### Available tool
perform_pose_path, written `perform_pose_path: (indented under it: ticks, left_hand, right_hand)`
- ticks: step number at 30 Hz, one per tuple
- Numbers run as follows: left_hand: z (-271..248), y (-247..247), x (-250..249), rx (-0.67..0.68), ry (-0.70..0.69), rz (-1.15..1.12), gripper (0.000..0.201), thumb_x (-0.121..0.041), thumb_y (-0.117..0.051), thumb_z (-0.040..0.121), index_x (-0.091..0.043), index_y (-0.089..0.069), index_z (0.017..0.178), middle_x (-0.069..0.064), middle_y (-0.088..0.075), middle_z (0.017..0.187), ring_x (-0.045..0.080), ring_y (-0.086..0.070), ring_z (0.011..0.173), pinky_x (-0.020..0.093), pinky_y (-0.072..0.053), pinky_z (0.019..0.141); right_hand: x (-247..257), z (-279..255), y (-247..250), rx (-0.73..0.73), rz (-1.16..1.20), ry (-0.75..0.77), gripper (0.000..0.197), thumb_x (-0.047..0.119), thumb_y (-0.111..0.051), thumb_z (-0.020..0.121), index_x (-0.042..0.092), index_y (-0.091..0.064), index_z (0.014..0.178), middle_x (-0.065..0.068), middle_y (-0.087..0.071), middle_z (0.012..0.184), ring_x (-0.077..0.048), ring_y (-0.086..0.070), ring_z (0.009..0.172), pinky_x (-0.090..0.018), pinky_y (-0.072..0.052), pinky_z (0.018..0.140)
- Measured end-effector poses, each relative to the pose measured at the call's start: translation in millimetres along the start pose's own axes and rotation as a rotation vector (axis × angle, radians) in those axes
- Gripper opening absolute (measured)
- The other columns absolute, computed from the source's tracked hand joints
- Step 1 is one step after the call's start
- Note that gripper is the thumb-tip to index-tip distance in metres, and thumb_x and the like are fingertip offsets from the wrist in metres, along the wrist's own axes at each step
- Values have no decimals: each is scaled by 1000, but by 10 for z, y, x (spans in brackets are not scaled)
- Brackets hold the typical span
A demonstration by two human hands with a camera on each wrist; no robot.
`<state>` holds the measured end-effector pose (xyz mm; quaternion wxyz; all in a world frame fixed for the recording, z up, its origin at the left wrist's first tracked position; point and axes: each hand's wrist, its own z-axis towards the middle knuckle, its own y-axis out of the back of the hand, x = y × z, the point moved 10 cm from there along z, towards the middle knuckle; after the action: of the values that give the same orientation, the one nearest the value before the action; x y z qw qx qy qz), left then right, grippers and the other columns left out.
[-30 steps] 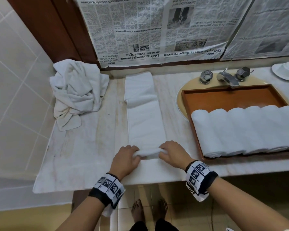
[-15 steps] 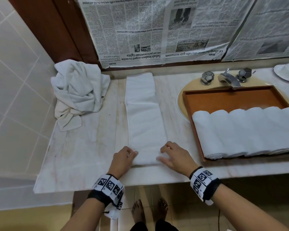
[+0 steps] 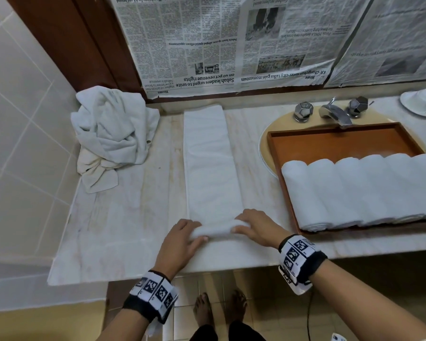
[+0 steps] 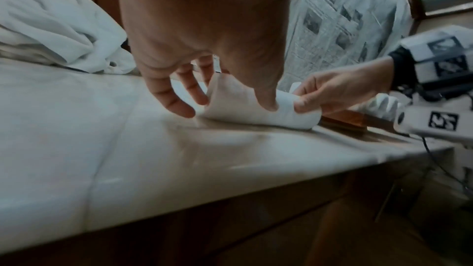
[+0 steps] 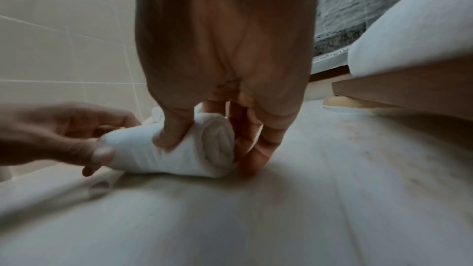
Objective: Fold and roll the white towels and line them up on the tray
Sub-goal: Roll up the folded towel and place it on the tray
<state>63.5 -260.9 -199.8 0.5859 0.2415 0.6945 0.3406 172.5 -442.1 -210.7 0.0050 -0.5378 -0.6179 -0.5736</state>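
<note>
Folded towel (image 3: 208, 163): a long white strip lying flat on the counter (image 3: 133, 217), left of the tray, running from the near edge toward the newspaper-covered wall.
Rolled end (image 3: 215, 232): the near end of the strip is wound into a short, tight roll resting on the counter; a spiral of layers shows on its right face in the right wrist view.
Left hand (image 3: 182, 238): clamped on the left end of the roll, thumb on the near side, fingers curled over the top.
Right hand (image 3: 255, 227): clamped on the right end of the roll, thumb pressed into the near side, fingers wrapped over the far side.
Tray (image 3: 342, 141): brown, set over the sink basin, right of the folded towel.
Rolled towels (image 3: 359, 190): a row of white rolls side by side across the near part of the tray, touching one another.
Crumpled towels (image 3: 111, 134): a loose white heap on the counter, well left of the tray, against the tiled wall.
Tap (image 3: 332, 113): metal, just behind the tray.
</note>
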Motion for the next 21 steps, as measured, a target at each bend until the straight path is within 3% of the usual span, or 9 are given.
perform_pose_path:
  ticks: [3, 6, 8, 10, 11, 13, 16, 19, 21]
  left_hand:
    - [92, 51, 143, 31, 107, -135, 27, -53, -67, 89, -34, -66, 109, -17, -65, 101, -2, -60, 91, 23, -47, 81]
    - [164, 79, 199, 64, 185, -181, 26, -53, -64, 91, -33, -65, 108, -10, -69, 89, 3, -63, 82, 16, -46, 73]
    - [188, 91, 258, 34, 234, -172, 34, -57, -58, 93, -25, -65, 100, 0, -67, 81, 12, -64, 78, 19, -45, 67]
    - [186, 71, 311, -2, 280, -173, 44, -59, -57, 92, -16, -62, 90, 6, -65, 77, 20, -61, 73, 25, -44, 66]
    - [183, 56, 336, -9, 305, -177, 44, -58, -59, 92, -15, -59, 85, 5, -62, 73, 19, -58, 69, 25, -42, 63]
    - [178, 48, 357, 4, 365, -164, 43, -57, -62, 90, -17, -54, 75, -2, -53, 67, 13, -50, 64, 23, -36, 58]
    - [162, 103, 355, -5, 420, -126, 42, -57, -66, 87, -16, -58, 81, -3, -59, 77, 16, -56, 75, 24, -37, 60]
    - [188, 182, 86, -73, 187, 32, 39, -53, -67, 88, -23, -58, 110, -6, -52, 113, 14, -51, 101, 28, -44, 75]
    - [169, 35, -99, 32, 40, 137, 51, -61, -66, 85, -32, -55, 126, -14, -43, 128, 10, -40, 116, 30, -47, 86]
  right_hand:
    - [-12, -57, 67, -77, 69, -25, 38, 45, -50, 101, 24, -56, 132, 0, -64, 127, -20, -57, 113, -31, -43, 95]
    - [114, -72, 60, -180, -173, 18, 27, 34, -43, 103, 28, -46, 129, 0, -61, 108, -21, -57, 91, -37, -50, 74]
    - [198, -86, 61, -278, -332, 34, 24, 17, -49, 97, 23, -52, 120, -2, -56, 100, -24, -55, 81, -37, -49, 57]
    - [277, -111, 48, -359, -437, 80, 16, 13, -56, 89, 15, -61, 103, -5, -56, 93, -28, -57, 75, -34, -43, 49]
    - [319, -122, 39, -378, -467, 113, 12, 20, -55, 88, 13, -63, 96, -5, -57, 92, -28, -57, 75, -34, -43, 49]
    - [334, -118, -13, -348, -488, 138, 35, 44, -50, 87, 13, -65, 94, -5, -60, 96, -26, -58, 83, -36, -48, 55]
    - [248, -74, -77, -208, -387, 101, 53, 57, -47, 91, 11, -63, 112, -4, -56, 113, -22, -53, 103, -33, -50, 72]
    - [200, 39, -57, -141, -232, 68, 44, 47, -60, 94, 10, -62, 117, -1, -50, 118, -18, -44, 112, -32, -47, 85]
    - [182, 129, -30, -88, -140, 22, 43, 47, -64, 92, 11, -64, 115, -1, -49, 115, -16, -43, 110, -35, -45, 91]
